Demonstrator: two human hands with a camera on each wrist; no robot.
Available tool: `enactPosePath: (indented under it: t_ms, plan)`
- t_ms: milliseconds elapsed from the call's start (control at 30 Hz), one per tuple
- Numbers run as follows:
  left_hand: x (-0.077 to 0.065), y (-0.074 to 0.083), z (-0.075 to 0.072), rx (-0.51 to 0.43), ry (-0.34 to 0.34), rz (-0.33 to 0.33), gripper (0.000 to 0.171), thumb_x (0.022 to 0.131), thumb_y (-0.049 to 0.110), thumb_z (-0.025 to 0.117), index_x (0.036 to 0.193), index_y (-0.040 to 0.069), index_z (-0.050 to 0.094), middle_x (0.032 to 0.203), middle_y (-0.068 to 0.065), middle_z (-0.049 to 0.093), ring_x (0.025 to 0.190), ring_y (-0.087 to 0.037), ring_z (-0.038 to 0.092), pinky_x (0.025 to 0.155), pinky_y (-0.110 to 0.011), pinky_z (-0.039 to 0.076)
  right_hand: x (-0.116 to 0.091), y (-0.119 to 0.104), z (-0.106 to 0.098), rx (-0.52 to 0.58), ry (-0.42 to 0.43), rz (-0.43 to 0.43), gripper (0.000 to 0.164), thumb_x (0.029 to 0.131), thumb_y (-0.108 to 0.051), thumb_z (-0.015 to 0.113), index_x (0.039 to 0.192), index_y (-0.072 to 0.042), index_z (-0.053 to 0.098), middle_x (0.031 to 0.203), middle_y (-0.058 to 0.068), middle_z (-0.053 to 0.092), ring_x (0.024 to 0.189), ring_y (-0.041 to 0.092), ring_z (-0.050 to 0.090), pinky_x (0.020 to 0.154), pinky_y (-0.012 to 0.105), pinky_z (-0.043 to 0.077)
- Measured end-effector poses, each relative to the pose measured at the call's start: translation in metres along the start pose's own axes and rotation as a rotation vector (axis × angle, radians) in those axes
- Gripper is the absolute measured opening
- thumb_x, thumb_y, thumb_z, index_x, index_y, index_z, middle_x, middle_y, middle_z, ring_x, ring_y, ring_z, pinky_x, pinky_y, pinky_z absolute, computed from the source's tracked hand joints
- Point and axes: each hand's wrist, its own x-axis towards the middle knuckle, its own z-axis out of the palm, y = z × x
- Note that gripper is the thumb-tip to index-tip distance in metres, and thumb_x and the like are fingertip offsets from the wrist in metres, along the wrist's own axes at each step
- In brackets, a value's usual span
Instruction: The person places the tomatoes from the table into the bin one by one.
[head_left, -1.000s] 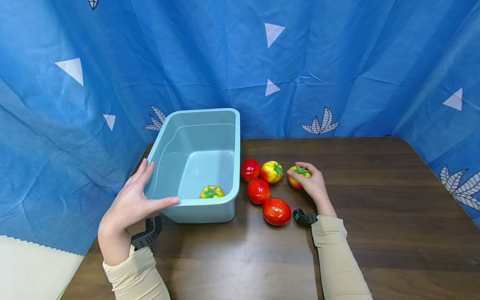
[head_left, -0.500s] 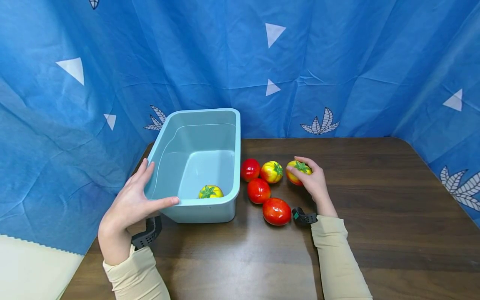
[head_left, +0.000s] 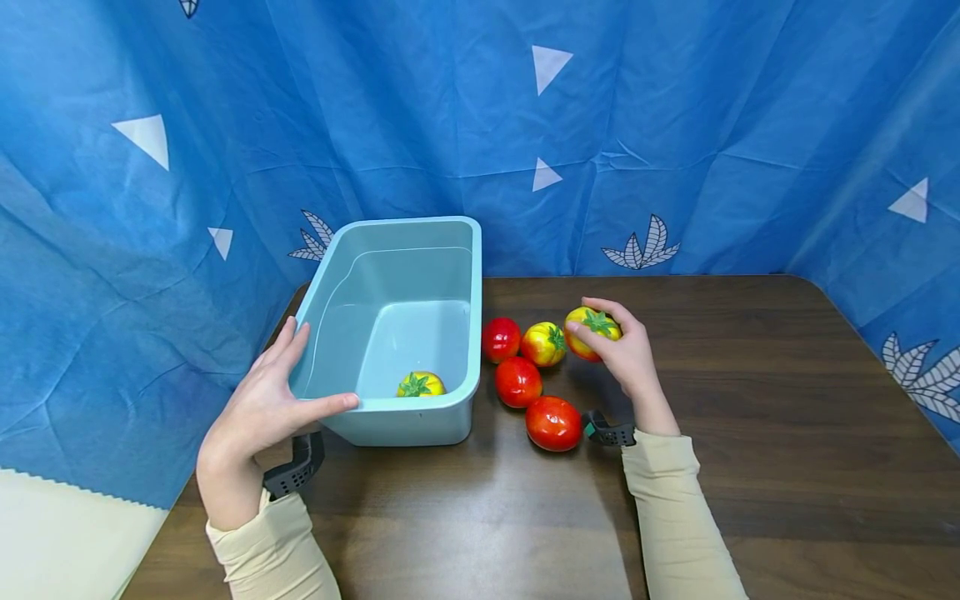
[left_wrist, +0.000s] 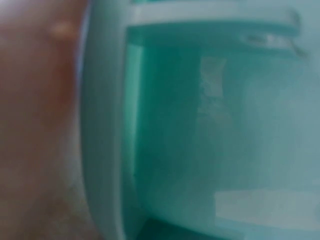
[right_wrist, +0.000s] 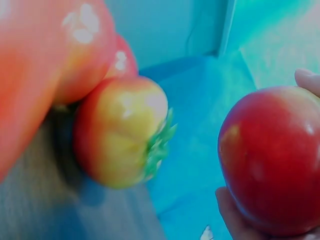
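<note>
My right hand (head_left: 626,354) grips a yellow-and-red tomato (head_left: 588,332) with a green leafy top, thumb on the near side and fingers on the far side. In the right wrist view the red underside of this held tomato (right_wrist: 272,160) shows. Just left of it, another yellow-and-red tomato (head_left: 542,344) lies on the table, with red tomatoes (head_left: 517,382) beside it. My left hand (head_left: 262,400) rests at the near-left corner of a light blue bin (head_left: 408,421), thumb along the front rim and straight fingers at the left rim. One yellow tomato (head_left: 422,384) sits inside the bin.
The dark wooden table (head_left: 787,417) extends to the right. A blue patterned curtain (head_left: 675,125) hangs along the back and sides. The front red tomato (head_left: 553,423) lies close to the right wrist's camera band (head_left: 609,432). The left wrist view is blurred, showing the bin's wall (left_wrist: 102,125).
My right hand has lifted the yellow-and-red tomato off the table and moved it slightly up and left. My left hand stays on the bin.
</note>
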Motion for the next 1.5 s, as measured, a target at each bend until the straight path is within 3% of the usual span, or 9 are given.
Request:
enactPosePath:
  t_ms: [133, 300, 600, 867, 1267, 1500]
  plan:
    - [0.000, 0.000, 0.000, 0.002, 0.002, 0.000, 0.106, 0.068, 0.051, 0.070, 0.144, 0.010, 0.008, 0.148, -0.001, -0.006, 0.132, -0.037, 0.002, 0.090, -0.066, 0.019, -0.019, -0.057, 0.003, 0.033, -0.014, 0.012, 0.050, 0.077, -0.033, 0.070, 0.122, -0.019, 0.054, 0.121, 0.006, 0.047, 0.101, 0.026, 0.042, 0.072, 0.032, 0.048]
    - [0.000, 0.000, 0.000, 0.003, 0.002, 0.001, 0.106, 0.068, 0.051, 0.070, 0.144, 0.010, 0.009, 0.148, -0.001, -0.006, 0.132, -0.037, 0.002, 0.090, -0.066, 0.019, -0.032, -0.098, 0.007, 0.045, -0.018, 0.004, 0.048, 0.078, -0.030, 0.069, 0.121, -0.017, 0.055, 0.120, 0.005, 0.048, 0.099, 0.023, 0.043, 0.072, 0.025, 0.047]
    - [0.000, 0.001, 0.000, -0.002, 0.000, -0.004, 0.106, 0.068, 0.052, 0.070, 0.144, 0.010, 0.008, 0.148, 0.000, -0.007, 0.132, -0.036, 0.002, 0.090, -0.067, 0.019, -0.041, -0.117, 0.013, 0.112, -0.033, -0.086, 0.046, 0.078, -0.026, 0.070, 0.120, -0.017, 0.056, 0.118, 0.003, 0.049, 0.098, 0.023, 0.045, 0.071, 0.026, 0.049]
    - [0.000, -0.001, 0.000, -0.005, 0.001, 0.001, 0.106, 0.068, 0.051, 0.070, 0.144, 0.010, 0.008, 0.148, 0.000, -0.007, 0.132, -0.037, 0.002, 0.090, -0.066, 0.019, -0.050, -0.135, 0.022, 0.129, -0.071, -0.099, 0.045, 0.079, -0.020, 0.069, 0.121, -0.018, 0.054, 0.117, 0.002, 0.049, 0.096, 0.024, 0.047, 0.064, 0.028, 0.051]
    - [0.000, 0.000, 0.001, -0.004, 0.007, 0.004, 0.107, 0.068, 0.052, 0.070, 0.144, 0.010, 0.008, 0.148, -0.001, -0.007, 0.132, -0.037, 0.002, 0.090, -0.066, 0.019, -0.061, -0.152, 0.036, 0.124, -0.141, -0.133, 0.046, 0.077, -0.019, 0.070, 0.120, -0.020, 0.054, 0.115, -0.001, 0.050, 0.099, 0.022, 0.049, 0.069, 0.032, 0.051]
    - [0.000, -0.001, 0.001, -0.007, 0.010, 0.003, 0.107, 0.067, 0.054, 0.070, 0.144, 0.010, 0.008, 0.148, -0.002, -0.006, 0.132, -0.038, 0.004, 0.088, -0.067, 0.020, -0.075, -0.177, 0.042, 0.136, -0.184, -0.117, 0.047, 0.079, -0.011, 0.068, 0.123, -0.011, 0.051, 0.118, 0.005, 0.049, 0.099, 0.025, 0.048, 0.070, 0.033, 0.051]
